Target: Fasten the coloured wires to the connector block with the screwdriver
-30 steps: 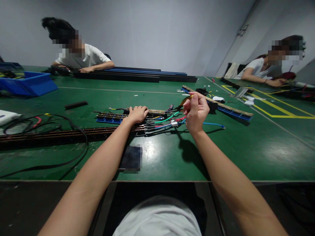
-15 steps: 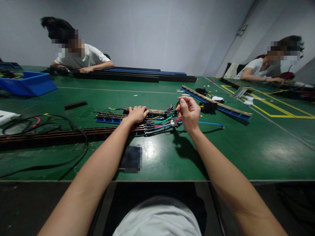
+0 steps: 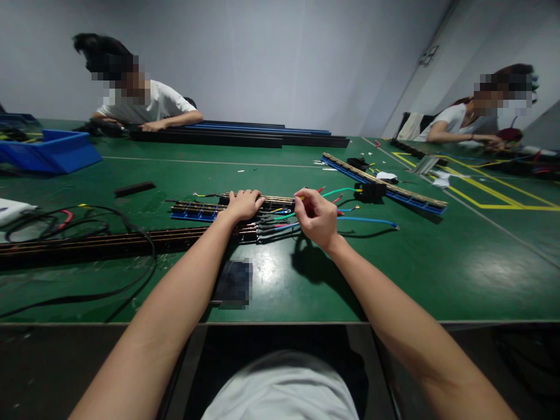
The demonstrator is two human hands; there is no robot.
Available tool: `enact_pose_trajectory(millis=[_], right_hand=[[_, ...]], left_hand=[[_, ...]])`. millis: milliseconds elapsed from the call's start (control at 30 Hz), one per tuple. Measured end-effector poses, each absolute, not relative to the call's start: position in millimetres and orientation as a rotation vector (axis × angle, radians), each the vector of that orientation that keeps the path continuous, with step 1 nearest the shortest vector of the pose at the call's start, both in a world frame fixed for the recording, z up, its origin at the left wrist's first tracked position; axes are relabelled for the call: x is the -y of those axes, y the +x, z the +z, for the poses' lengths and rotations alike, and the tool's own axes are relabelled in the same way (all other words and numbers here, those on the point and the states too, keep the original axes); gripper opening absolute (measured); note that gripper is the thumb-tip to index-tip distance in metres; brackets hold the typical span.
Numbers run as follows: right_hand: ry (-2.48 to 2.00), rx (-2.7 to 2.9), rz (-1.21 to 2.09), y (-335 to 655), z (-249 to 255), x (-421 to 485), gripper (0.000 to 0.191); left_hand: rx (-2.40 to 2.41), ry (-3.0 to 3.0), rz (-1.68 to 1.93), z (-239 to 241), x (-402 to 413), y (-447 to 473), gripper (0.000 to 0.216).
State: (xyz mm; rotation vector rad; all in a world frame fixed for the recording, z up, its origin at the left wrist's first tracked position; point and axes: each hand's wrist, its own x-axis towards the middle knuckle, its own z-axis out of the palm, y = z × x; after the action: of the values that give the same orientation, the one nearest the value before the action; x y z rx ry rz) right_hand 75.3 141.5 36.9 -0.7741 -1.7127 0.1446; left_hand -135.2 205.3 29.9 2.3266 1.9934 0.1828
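My left hand [image 3: 242, 205] lies palm down across a short black rail with brass-coloured strips [image 3: 280, 201] and a blue-based rail [image 3: 192, 210], fingers stretched out. My right hand [image 3: 317, 219] is closed in a pinch at the right end of the short black rail. A bit of yellow wire [image 3: 301, 198] shows at its fingertips. Around that hand run more wires, among them a green wire [image 3: 343, 191] and a blue wire [image 3: 367, 220]. Nearer me, a long dark rail [image 3: 109, 242] with copper-coloured strips ends in wires.
A black connector block [image 3: 371, 191] stands right of my hands, before another blue rail [image 3: 385, 184]. A black cable [image 3: 153, 256] loops at left. A dark pouch-like item [image 3: 234, 283] lies near the table edge. A blue bin [image 3: 65, 149] and two co-workers are farther off.
My right hand has come down and left, from above the wires to the short rail's end. The wires behind it now show more. My left hand has stayed in place.
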Motion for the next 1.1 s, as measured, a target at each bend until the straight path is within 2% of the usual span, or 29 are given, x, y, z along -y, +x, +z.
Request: enact_pose_trajectory(millis=[233,367,800,1100], right_hand=[[-0.572,1.9,-0.368,74.3,35.3,-137.7,0.014],[-0.512,1.99,-0.446,74.0,31.5,-141.3,0.019],[-0.647,1.844,-0.087,73.0,48.6,-120.7,0.021],[-0.543,1.51,0.519,46.0,39.5,-104.2,0.026]], left_hand=[[-1.997,2.323,0.174,28.7,-206.5,-135.4,0.046],[-1.991,2.336,0.193,27.4,-207.2,-136.0,0.047],[-2.005,2.319,0.181,28.5,-206.6,-135.9,0.044],[-1.996,2.341,0.186,27.8,-206.8,-136.1,0.045]])
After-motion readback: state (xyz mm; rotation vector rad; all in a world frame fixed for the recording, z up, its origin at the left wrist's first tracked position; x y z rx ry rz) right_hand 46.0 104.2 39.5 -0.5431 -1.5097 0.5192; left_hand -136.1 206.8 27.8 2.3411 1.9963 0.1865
